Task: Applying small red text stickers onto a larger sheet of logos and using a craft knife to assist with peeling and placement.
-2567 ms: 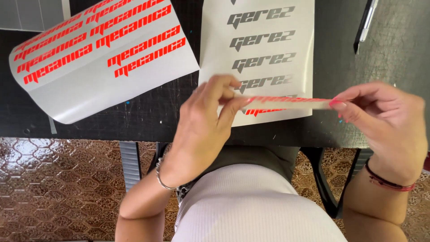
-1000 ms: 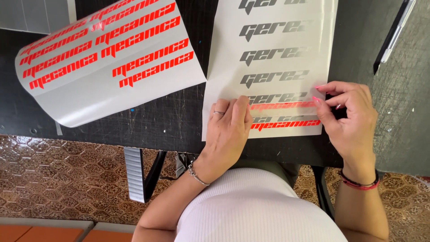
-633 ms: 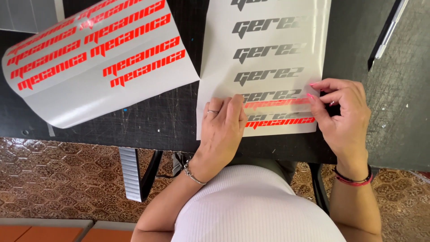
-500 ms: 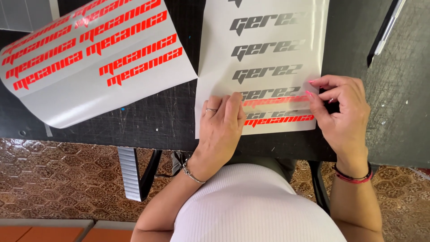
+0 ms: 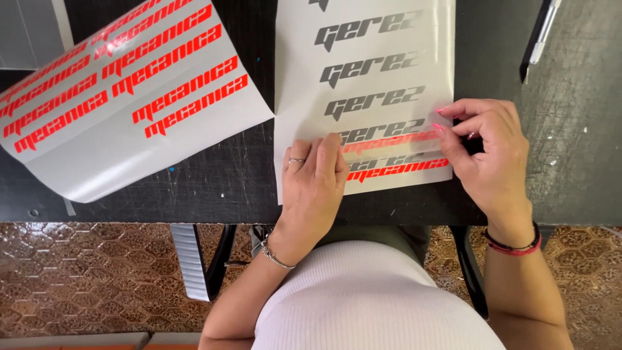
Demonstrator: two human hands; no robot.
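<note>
A white sheet [image 5: 363,39] with grey lettering decals lies on the black table [image 5: 214,168] before me. A strip of clear transfer film with red lettering [image 5: 392,141] lies across the sheet's lower part, above another red decal [image 5: 398,170]. My left hand [image 5: 314,185] rests flat on the sheet, its fingertips pressing the strip's left end. My right hand [image 5: 489,155] pinches the strip's right end between thumb and fingers at the sheet's right edge.
A second, curled white sheet [image 5: 123,97] with several red lettering decals lies at the left of the table. A black and silver pen-like tool [image 5: 538,39] lies at the upper right. Patterned tile floor [image 5: 84,279] and table legs show below the table's front edge.
The red-lettered strip, earlier held up in the air between both hands, has been laid down onto the grey-lettered sheet. Both hands now press it there; the view has shifted slightly.
</note>
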